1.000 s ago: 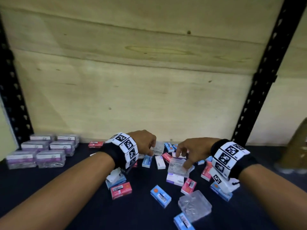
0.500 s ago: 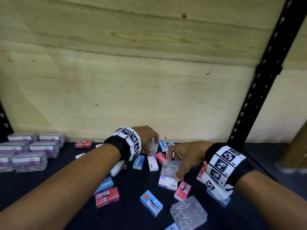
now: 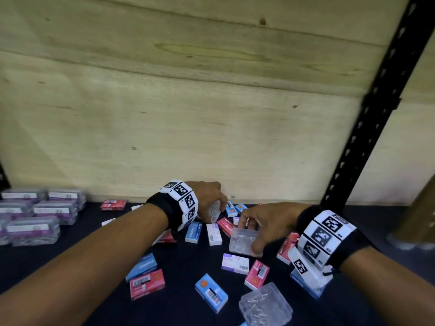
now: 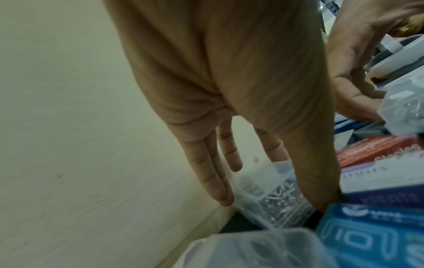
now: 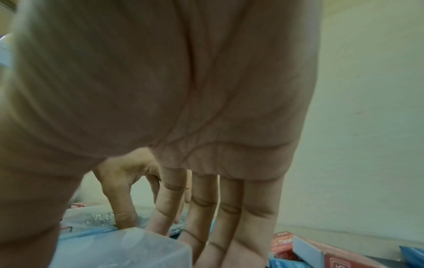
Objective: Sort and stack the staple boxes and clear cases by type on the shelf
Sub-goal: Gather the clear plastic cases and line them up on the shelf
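Note:
Red, blue and white staple boxes lie scattered on the dark shelf. My left hand is near the back wall. Its fingers and thumb pinch a small clear case of staples that stands tilted; the left wrist view shows this case between fingers and thumb. My right hand grips a second clear case, thumb on the near edge and fingers on the far edge, above a white and purple box. In the right wrist view that case sits below the fingers.
Clear cases with purple labels stand stacked in rows at the far left. A third clear case lies loose at the front. The plywood back wall is close behind the hands. A black upright bounds the right side.
My right hand has closed round the clear case and drawn it slightly left over the white and purple box. My left hand stays by the wall with its case.

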`<state>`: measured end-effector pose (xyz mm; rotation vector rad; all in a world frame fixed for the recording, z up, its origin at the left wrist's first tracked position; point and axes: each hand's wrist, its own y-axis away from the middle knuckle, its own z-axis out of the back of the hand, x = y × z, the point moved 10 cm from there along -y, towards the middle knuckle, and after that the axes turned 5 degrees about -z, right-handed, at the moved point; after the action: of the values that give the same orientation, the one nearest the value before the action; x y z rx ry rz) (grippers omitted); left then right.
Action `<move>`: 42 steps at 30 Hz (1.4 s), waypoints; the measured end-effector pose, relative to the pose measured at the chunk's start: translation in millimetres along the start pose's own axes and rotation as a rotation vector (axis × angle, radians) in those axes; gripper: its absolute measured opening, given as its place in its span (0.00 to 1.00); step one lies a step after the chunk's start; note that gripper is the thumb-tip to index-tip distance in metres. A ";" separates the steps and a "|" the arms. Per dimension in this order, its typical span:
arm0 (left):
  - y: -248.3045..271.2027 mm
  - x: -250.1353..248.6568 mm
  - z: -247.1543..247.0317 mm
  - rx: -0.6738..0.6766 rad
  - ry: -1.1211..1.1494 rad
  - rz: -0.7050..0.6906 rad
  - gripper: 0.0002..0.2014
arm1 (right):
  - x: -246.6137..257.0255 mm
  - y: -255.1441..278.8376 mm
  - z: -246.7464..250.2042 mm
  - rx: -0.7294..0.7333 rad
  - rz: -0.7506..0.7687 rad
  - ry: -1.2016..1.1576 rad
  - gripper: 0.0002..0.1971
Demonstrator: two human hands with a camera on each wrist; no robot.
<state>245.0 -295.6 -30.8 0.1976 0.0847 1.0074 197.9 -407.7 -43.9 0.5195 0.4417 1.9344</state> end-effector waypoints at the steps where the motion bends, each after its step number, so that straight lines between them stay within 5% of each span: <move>1: 0.2 0.8 0.4 -0.001 -0.001 -0.004 0.24 | -1.3 -0.7 0.5 0.000 -0.004 0.000 0.28; 11: 9.8 10.8 12.7 -0.100 0.142 -0.053 0.21 | -25.0 6.2 18.2 -0.054 -0.052 -0.169 0.21; 25: 50.8 44.9 33.8 -0.308 0.464 0.054 0.20 | -16.0 18.1 28.4 -0.102 -0.004 -0.284 0.16; 30: 93.6 59.7 39.5 -0.300 0.466 0.126 0.22 | 20.3 11.8 39.6 -0.157 0.086 -0.307 0.14; 37: 190.8 94.2 29.6 -0.269 0.390 0.253 0.16 | 109.6 -10.5 32.8 -0.118 0.258 -0.266 0.30; 42: 274.0 126.8 7.8 -0.262 0.434 0.396 0.15 | 187.1 -16.1 14.7 -0.041 0.387 -0.312 0.27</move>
<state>86.1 -47.4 35.2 -0.2578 0.3158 1.4326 149.1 -228.9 -10.3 0.9162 0.1034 2.1726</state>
